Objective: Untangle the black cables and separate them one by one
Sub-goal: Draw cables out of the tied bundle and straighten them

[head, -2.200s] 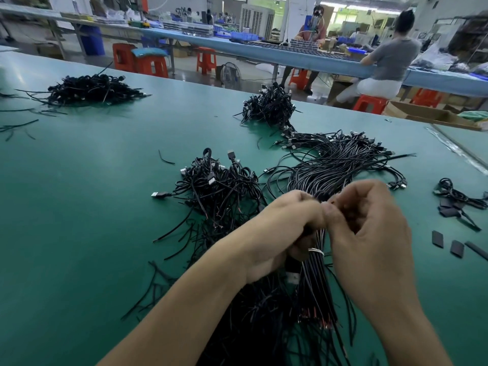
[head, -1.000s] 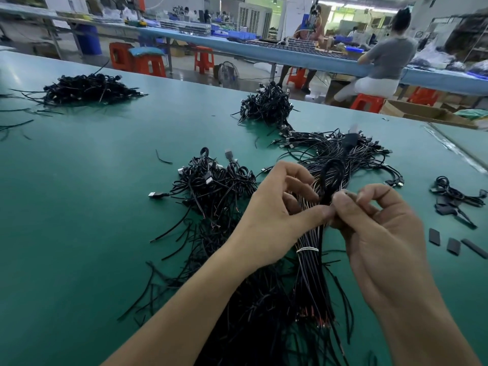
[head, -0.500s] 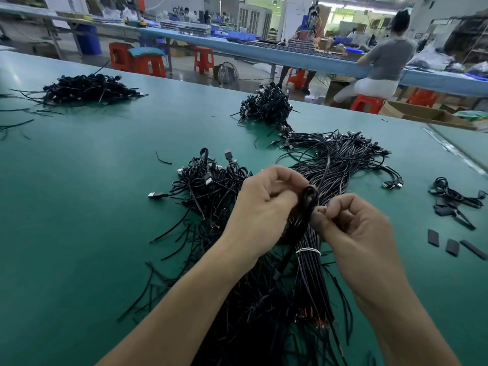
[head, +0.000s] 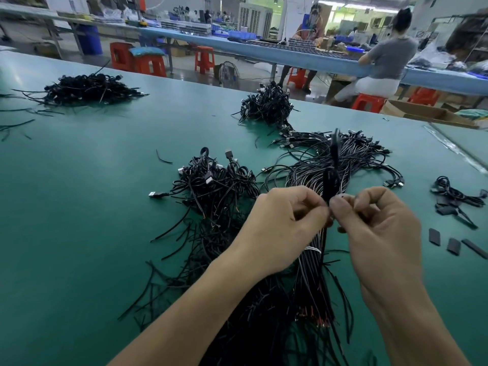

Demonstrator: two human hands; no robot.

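Tabletop (head: 79, 207): green mat; its near edge is out of frame.
Far-left pile (head: 87, 89): a low heap of black cables near the far left corner, with stray ends trailing towards the left edge.
Loose tangle (head: 216, 186): knotted black cables in the middle of the tabletop, metal plugs poking out on its left and top, and loose ends spilling towards the near edge.
Left hand (head: 285, 223): fingers curled, thumb and forefinger pinching the lower end of the held cable, and meeting the right hand's fingertips there.
Held cable (head: 331, 178): a black strand above the middle of the tabletop. Its long axis runs near to far, rising from the pinch and pointing at the far edge. It is blurred, so its tip and any fold are hard to make out.
Far pile (head: 266, 104): a dense black clump by the far edge.
Tied bundle (head: 311, 273): straight cables lying near to far under the hands, bound by a white tie (head: 313, 250). The hands hide its middle and the frame cuts off its near end.
Fanned cables (head: 364, 157): the bundle's far ends, spread out behind the held cable.
Right hand (head: 377, 228): fingers curled, thumb and forefinger pinching the same cable.
Small coil (head: 454, 194): near the right edge, with flat black pieces (head: 449, 244) lying just nearer.
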